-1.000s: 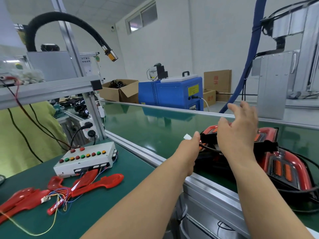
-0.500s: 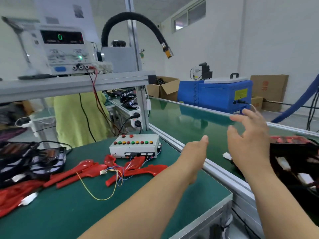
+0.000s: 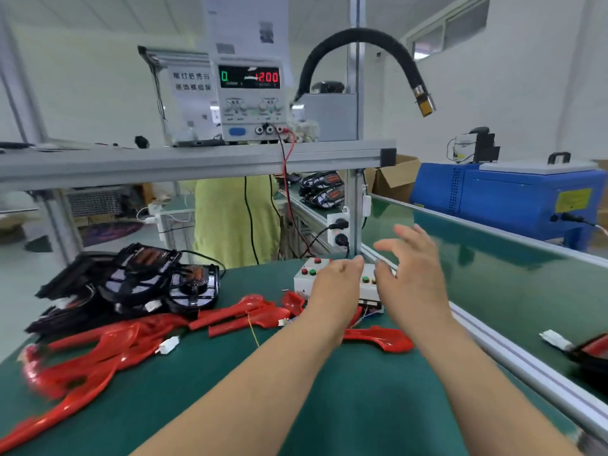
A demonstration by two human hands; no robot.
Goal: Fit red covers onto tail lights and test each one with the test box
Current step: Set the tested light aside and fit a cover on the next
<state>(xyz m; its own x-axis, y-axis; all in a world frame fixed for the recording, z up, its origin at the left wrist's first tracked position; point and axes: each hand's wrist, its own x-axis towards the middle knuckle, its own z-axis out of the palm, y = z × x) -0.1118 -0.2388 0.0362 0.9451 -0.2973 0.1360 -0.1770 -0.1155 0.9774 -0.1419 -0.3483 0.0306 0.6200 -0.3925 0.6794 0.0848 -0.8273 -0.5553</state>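
Grips empty: right hand [image 3: 415, 274] wide with fingers spread, left hand [image 3: 339, 282] curled (nothing seen in it), both over the test box [image 3: 303, 286] on the worktop [image 3: 378, 406], red covers [image 3: 243, 312] strewn left, tail lights [image 3: 148, 284] heaped beyond them.

Glossy red covers [image 3: 98, 353] lie scattered across the left and middle of the green surface [image 3: 362, 406]. Black tail lights [image 3: 141, 284] sit heaped at its back left. The white test box [image 3: 304, 284], with red and green buttons, stands at the back centre.
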